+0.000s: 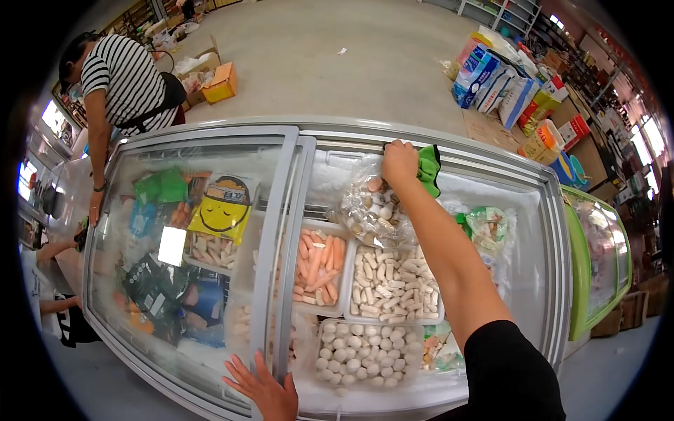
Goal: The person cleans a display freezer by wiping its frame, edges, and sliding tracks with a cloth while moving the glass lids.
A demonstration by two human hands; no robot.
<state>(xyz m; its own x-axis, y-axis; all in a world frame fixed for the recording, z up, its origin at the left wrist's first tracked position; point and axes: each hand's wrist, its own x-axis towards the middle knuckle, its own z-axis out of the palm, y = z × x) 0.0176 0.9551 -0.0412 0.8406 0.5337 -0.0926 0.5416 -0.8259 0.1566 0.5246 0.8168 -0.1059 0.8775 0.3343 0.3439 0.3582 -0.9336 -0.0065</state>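
Note:
My right hand (400,164) is closed around a green cloth (427,170) with a dark edge, at the far rim of the open half of a chest freezer (523,302). Just below that hand lies a clear plastic bag (372,205) of round pale pieces. My left hand (265,393) rests with fingers spread on the near edge of the sliding glass lid (189,295). Between my hands stand bins of orange sticks (319,266), short whitish sticks (393,281) and white balls (366,353). My right forearm hides part of the bins.
At the left, a person in a striped shirt (133,77) leans on the freezer's end. Another person's arms (60,281) show lower left. Packaged goods (505,81) are stacked at the far right, and a green-framed freezer (593,259) adjoins on the right. Frost lines the inner walls.

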